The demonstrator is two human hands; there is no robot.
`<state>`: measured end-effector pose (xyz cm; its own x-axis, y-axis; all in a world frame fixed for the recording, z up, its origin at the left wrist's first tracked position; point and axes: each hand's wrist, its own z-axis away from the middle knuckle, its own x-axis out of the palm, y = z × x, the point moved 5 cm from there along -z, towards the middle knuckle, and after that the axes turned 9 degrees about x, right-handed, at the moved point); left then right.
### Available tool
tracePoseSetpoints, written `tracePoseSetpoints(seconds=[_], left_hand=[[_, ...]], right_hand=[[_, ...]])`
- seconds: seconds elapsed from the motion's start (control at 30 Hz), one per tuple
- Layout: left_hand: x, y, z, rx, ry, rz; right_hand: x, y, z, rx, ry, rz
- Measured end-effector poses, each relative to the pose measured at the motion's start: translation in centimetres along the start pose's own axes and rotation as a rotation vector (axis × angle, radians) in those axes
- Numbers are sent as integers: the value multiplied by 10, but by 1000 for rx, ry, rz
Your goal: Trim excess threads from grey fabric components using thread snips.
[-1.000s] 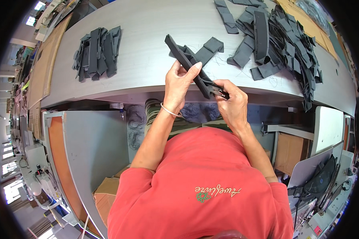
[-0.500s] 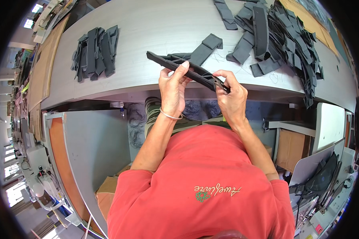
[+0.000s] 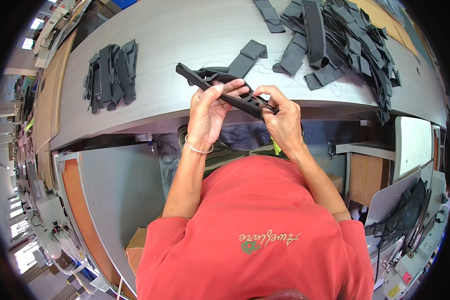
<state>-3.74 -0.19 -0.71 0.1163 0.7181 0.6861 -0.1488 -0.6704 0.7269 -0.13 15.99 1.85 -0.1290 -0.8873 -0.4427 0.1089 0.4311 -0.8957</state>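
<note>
My left hand is closed on a folded dark grey fabric strip, thumb on the near side and fingers behind it. The strip slants down to the right over the table's front edge, and its layers stand apart near the left fingertips. At its lower right end my right hand is closed round small dark thread snips, mostly covered by the fingers. Their tip lies against the fabric; whether the blades are cutting I cannot tell. Just beyond, another grey strip lies on the table, partly behind the held one.
A small stack of grey strips lies at the left of the table. At the right, a larger heap of strips hangs over the front edge. Loose threads are scattered near it. A grey cabinet stands below left.
Both hands have shifted slightly left in the picture, with the whole view moving a little. My left fingers have spread behind the strip, and its layers are further apart.
</note>
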Motion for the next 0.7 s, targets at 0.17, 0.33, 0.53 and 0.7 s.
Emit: tracePoseSetpoints(seconds=[0.17,0.33,0.53,0.7], left_hand=[[6,8,2,169,-36,-110],[15,18,5,363,-53,-276],[24,21,10,415,-81,-397],[27,20,12,405,-107,-444]], right_hand=[[-14,3,-9,-46,-71,-59],[-30,-14,-2,-139,13,-56],[-27,-27,5,-236,113,192],[-25,-30,6,-340,191,267]])
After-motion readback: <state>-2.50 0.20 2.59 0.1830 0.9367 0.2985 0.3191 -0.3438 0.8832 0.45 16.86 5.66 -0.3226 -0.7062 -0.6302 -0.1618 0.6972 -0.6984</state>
